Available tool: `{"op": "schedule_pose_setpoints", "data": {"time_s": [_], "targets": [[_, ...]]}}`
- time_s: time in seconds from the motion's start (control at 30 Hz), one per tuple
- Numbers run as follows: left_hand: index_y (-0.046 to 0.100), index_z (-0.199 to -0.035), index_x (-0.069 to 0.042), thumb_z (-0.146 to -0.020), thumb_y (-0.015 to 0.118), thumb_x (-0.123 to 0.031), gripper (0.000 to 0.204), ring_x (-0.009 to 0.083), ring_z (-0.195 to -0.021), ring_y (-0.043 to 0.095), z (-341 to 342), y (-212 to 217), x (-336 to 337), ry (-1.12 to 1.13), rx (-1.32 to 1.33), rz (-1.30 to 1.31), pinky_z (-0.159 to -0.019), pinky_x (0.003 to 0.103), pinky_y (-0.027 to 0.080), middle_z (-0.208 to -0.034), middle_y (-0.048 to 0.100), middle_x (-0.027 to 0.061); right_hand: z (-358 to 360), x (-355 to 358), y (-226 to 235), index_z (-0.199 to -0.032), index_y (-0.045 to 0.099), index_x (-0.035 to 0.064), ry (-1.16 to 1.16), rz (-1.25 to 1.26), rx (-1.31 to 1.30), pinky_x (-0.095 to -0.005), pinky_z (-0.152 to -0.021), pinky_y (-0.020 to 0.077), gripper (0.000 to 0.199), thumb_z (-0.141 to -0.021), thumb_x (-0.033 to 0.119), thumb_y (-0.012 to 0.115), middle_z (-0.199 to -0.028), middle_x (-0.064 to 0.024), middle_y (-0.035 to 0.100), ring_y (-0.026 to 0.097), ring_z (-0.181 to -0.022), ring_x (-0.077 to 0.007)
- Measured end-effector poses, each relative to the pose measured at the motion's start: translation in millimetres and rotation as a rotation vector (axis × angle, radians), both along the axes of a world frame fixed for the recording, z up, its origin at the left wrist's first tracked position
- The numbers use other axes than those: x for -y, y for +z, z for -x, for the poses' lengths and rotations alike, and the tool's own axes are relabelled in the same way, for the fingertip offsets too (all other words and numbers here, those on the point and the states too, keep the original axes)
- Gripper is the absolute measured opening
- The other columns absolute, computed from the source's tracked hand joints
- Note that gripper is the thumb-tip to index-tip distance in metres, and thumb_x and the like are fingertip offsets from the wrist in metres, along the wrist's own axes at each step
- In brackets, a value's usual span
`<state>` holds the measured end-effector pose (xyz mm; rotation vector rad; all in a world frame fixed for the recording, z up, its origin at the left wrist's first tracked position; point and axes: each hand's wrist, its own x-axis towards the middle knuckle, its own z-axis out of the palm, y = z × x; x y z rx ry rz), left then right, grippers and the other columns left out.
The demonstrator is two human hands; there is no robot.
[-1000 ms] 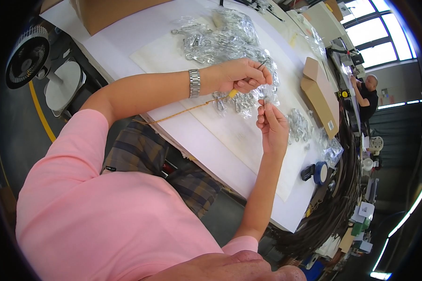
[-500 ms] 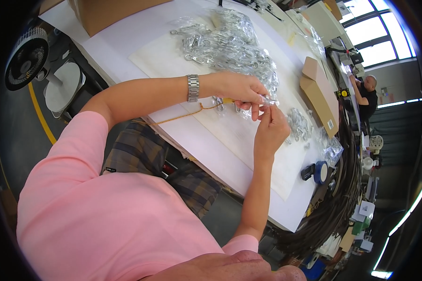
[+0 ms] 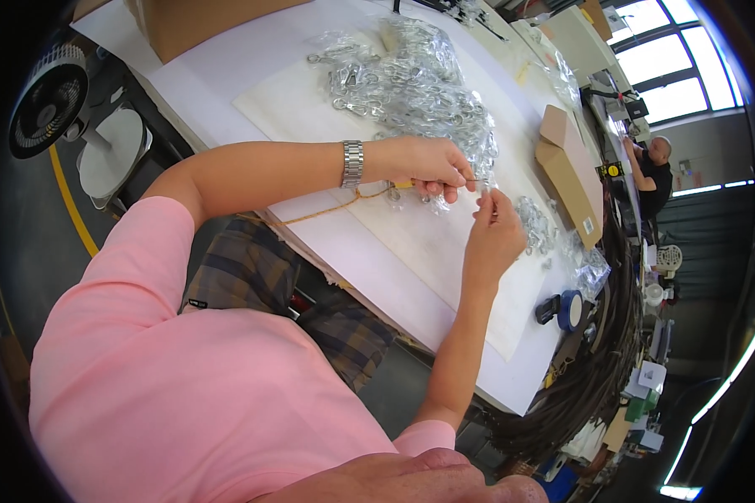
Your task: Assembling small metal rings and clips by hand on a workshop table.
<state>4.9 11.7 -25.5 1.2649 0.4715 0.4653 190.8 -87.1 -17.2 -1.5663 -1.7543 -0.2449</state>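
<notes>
My left hand (image 3: pixel 432 168), with a metal-banded watch (image 3: pixel 352 163) on its wrist, is closed round a small tool with a yellow handle (image 3: pixel 404 184). The tool's thin metal tip (image 3: pixel 476 179) sticks out past the fingers to the right. An orange cord (image 3: pixel 327 210) runs from beside the tool toward the table's near edge. Close by, my right hand (image 3: pixel 497 230) is closed in a pinch just below the tip; a small shiny piece at its fingertips is too small to name. Behind both hands lies a heap of clear plastic packets with metal clips (image 3: pixel 419 80).
A smaller pile of packets (image 3: pixel 533 222) lies right of my right hand. Beyond it stands an open cardboard box (image 3: pixel 569 176). A blue tape roll (image 3: pixel 570 310) sits near the table's right edge, beside dark cables (image 3: pixel 596 386). Another person (image 3: pixel 653 172) works farther off.
My right hand has drawn a little to the right and away from my left hand. The tool's tip now shows between them. My left hand has shifted only slightly.
</notes>
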Motion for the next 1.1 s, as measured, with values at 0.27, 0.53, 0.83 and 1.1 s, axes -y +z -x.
{"op": "schedule_pose_setpoints", "data": {"time_s": [0.27,0.53,0.83,1.1], "targets": [[0.072,-0.106,0.000,-0.100,0.057,-0.014,0.021,0.0019,-0.054,0.047,4.5,8.0,4.3,0.267,-0.015,-0.230,-0.050,0.021,0.038,-0.073,0.065,-0.0002,-56.3,-8.7,14.5,-0.127,0.068,0.0065,-0.178,0.172,0.335,-0.0458,-0.096,0.0516,0.039,-0.090,0.016,0.074,-0.128,-0.0189,0.068,0.064,-0.115,-0.0365],[0.074,-0.100,-0.001,-0.102,0.059,-0.017,0.022,0.0036,-0.062,0.053,-0.6,-2.5,11.3,0.352,-0.063,-0.319,-0.060,0.022,0.042,-0.069,0.063,-0.0027,-33.6,-59.4,1.5,-0.093,0.069,0.0021,-0.110,0.376,0.369,-0.0478,-0.077,0.0528,0.022,-0.089,0.023,0.073,-0.095,-0.0143,0.069,0.068,-0.089,-0.0352],[0.073,-0.100,0.001,-0.102,0.062,-0.019,0.022,0.0044,-0.062,0.055,-5.6,-5.7,15.6,0.363,-0.036,-0.309,-0.060,0.023,0.043,-0.071,0.064,-0.0005,-38.2,-28.9,-0.9,-0.092,0.069,0.0006,-0.161,0.332,-0.054,-0.0402,-0.071,0.0549,0.018,-0.092,0.019,0.068,-0.084,-0.0139,0.073,0.070,-0.074,-0.0297],[0.073,-0.101,-0.002,-0.099,0.069,-0.027,0.026,0.0037,-0.064,0.054,-2.2,5.4,10.2,0.439,-0.072,-0.590,-0.061,0.024,0.044,-0.077,0.067,-0.0021,-21.0,-5.4,5.2,-0.096,0.066,0.0014,0.465,0.668,-1.114,-0.0290,-0.073,0.0560,0.017,-0.100,0.016,0.060,-0.084,-0.0080,0.071,0.067,-0.075,-0.0156]]}}
